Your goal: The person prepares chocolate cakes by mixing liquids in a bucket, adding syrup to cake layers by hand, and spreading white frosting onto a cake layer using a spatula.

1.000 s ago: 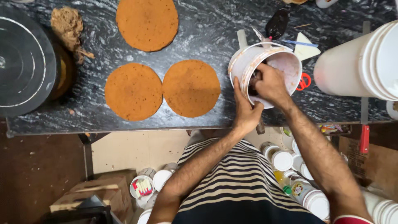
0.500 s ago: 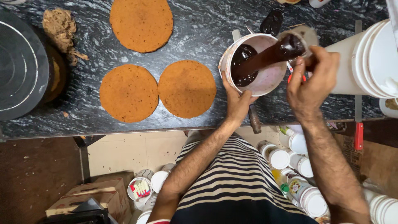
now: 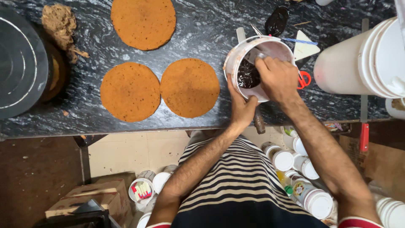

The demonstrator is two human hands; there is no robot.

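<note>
Tub (image 3: 236, 63) of dark chocolate spread sits on the black marble counter (image 3: 202, 29), close to its front edge and just right of the three round cake layers. My left hand (image 3: 241, 105) wraps its near wall, fingers curled firmly around the side, and tips the tub toward me. My right hand (image 3: 276, 78) is closed and reaches down into the tub's mouth; I cannot see what it grips, since the fist hides any handle. To do this well, I judge the left hand should keep the tub braced against the counter while the right works along the inner wall, so the spread (image 3: 248, 75) gathers instead of smearing. The nearest cake layer (image 3: 190, 87) lies just left of my left wrist, so that elbow has little room. White buckets (image 3: 358, 63) crowd the right, with red-handled scissors (image 3: 303, 79) just beside my right hand. Open counter lies between the far cake layer (image 3: 143, 22) and the tub.
</note>
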